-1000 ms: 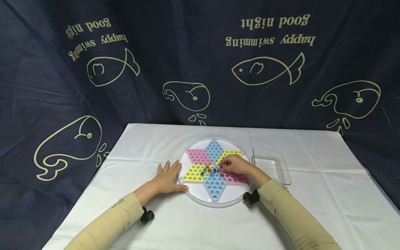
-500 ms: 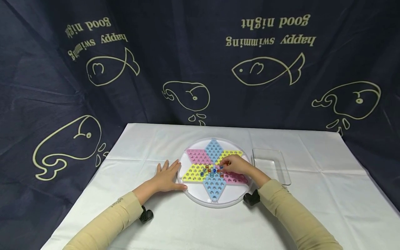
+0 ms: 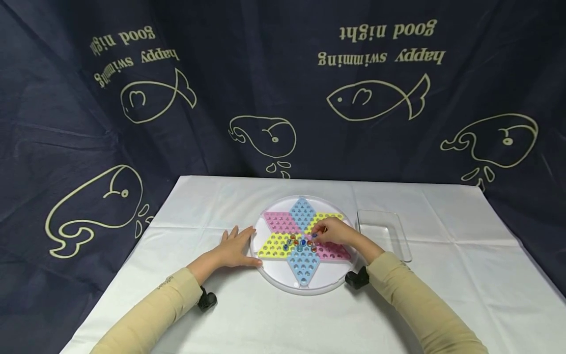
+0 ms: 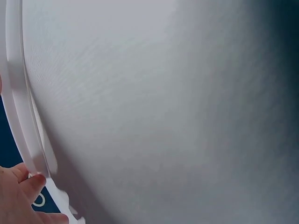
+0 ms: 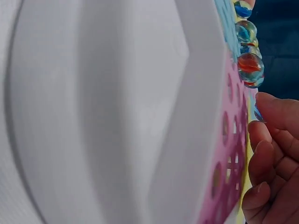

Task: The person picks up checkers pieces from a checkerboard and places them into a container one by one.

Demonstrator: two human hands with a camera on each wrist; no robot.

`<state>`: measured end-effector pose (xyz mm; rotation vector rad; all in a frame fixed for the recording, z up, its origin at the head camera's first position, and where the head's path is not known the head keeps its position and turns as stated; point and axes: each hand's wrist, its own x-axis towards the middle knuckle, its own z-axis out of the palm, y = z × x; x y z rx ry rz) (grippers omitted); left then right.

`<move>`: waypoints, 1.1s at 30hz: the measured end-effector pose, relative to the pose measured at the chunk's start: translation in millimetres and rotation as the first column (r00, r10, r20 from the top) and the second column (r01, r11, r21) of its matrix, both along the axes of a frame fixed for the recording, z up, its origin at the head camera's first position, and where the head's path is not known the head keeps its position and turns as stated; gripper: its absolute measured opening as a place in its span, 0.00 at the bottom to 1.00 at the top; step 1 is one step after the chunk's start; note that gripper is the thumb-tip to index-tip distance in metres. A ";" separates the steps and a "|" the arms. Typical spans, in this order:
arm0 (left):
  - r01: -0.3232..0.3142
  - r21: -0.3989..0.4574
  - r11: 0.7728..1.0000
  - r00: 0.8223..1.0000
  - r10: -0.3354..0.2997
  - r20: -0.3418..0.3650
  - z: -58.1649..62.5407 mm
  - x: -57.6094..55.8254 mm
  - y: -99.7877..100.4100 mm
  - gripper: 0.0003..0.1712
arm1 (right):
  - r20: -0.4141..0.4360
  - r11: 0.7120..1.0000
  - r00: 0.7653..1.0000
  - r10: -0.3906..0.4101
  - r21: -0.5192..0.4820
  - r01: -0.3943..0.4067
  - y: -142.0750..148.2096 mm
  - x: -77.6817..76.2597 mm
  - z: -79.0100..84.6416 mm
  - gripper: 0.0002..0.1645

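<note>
A round white Chinese checkers board (image 3: 276, 273) carries a six-pointed star in pink, yellow and blue. Several glass marbles (image 3: 299, 242) sit close together around its middle; in the right wrist view, a red-swirled marble (image 5: 251, 65) stands nearest the fingers. My right hand (image 3: 333, 231), over the right side of the star, pinches a blue marble (image 5: 258, 115) between thumb and forefinger, its other fingers curled. My left hand (image 3: 234, 250) lies spread at the board's left edge, thumb and fingertips against the rim (image 4: 23, 116).
A clear rectangular tray (image 3: 386, 236) stands right of the board. White cloth (image 3: 265, 324) covers the table, and a dark printed curtain (image 3: 283, 73) hangs behind it. Black wrist devices (image 3: 355, 279) show under both forearms.
My right hand has risen very slightly and shifted a touch to the right with the blue marble. The left hand and the board show hardly any movement.
</note>
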<state>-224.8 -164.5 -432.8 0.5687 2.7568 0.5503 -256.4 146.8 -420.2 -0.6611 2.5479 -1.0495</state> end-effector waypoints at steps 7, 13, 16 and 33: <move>-0.010 0.032 0.999 1.000 0.010 0.019 -0.1 -6.7 -1.5 0.57 | -0.036 0.999 0.999 0.033 0.000 -0.033 6.7 -0.7 14.9 0.10; -0.011 0.036 0.999 1.000 0.010 0.025 1.3 -9.8 -2.9 0.57 | -0.078 0.998 0.996 0.040 0.044 -0.036 11.3 -2.2 25.6 0.11; -0.012 0.033 0.999 1.000 0.011 0.025 1.1 -11.0 -3.5 0.57 | -0.080 0.998 0.996 0.034 0.051 -0.030 14.6 -2.1 29.3 0.11; -0.028 0.000 1.000 0.998 0.028 0.049 1.5 -9.5 -1.7 0.59 | -0.056 0.997 0.998 -0.042 0.055 0.045 43.2 -5.4 59.7 0.14</move>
